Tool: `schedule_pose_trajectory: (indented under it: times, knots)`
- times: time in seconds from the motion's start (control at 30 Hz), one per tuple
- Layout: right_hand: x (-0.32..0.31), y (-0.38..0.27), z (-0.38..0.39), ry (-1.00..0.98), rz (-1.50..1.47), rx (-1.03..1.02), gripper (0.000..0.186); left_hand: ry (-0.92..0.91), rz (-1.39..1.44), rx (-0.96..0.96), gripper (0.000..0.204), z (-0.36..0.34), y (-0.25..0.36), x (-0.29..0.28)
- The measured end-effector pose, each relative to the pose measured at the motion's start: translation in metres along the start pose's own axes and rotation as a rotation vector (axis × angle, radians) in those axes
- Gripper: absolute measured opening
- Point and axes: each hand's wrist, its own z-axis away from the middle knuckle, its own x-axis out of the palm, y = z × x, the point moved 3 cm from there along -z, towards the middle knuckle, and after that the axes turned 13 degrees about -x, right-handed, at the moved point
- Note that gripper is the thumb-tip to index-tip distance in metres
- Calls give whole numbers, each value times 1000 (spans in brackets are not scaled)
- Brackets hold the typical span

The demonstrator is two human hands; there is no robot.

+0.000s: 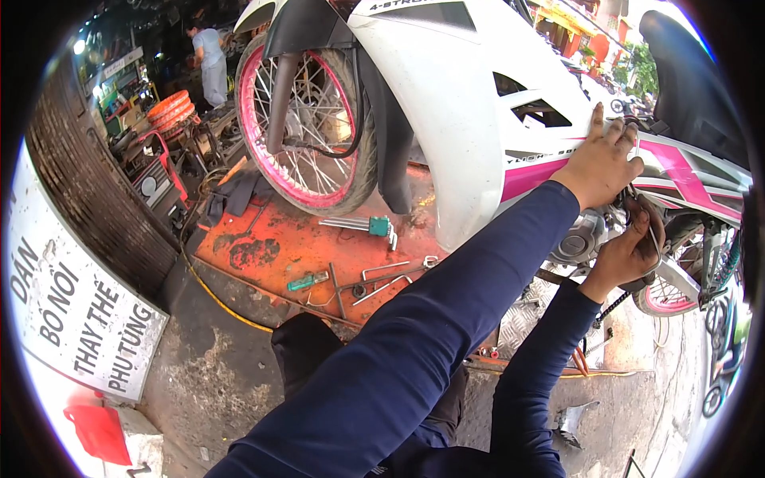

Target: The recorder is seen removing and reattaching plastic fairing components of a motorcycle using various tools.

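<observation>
A white and pink motorbike (446, 111) stands on an orange platform (275, 259). My left hand (602, 166) lies against its side panel below the seat, with the fingers stretched out and apart. Just below and to the right, my right hand (625, 253) is closed beside the engine (578, 241). A thin metal rod shows by its fingers, but what it grips is mostly hidden. Left of my arms, a set of hex keys (378, 226) in a green holder rests on the platform. Nearer lie a green-handled tool (308, 281) and a T-handle wrench (336, 291).
The pink-rimmed front wheel (351, 185) is at the upper left. A yellow hose (227, 309) runs along the platform's edge. At far left stand a white sign (88, 319) and a ribbed shutter (96, 167). A person (210, 64) stands farther back, inside the workshop.
</observation>
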Motion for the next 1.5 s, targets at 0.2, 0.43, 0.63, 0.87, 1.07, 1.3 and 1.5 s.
schedule_pose_trajectory:
  times: [0.2,0.43,0.63,0.87,1.07,1.3,1.5]
  knots:
    - [-1,-6,-1,-59,41,-15,20,46,-12,15,17,1,-2,1]
    - [-7,-3,-1,-79,56,-8,19,81,-2,22,18,2,-1,2]
    - [-5,-8,-1,-165,109,-45,18,67,-44,32,19,1,-2,4]
    - [1,-9,6,-51,91,-15,17,79,-12,14,19,1,-3,3]
    - [-12,2,4,-68,136,16,15,66,-1,39,20,3,1,6]
    - [-9,3,10,6,-70,-20,14,-23,-44,41,32,0,-7,4]
    - [-12,3,5,-79,15,-27,13,-50,-41,33,38,-1,-4,4]
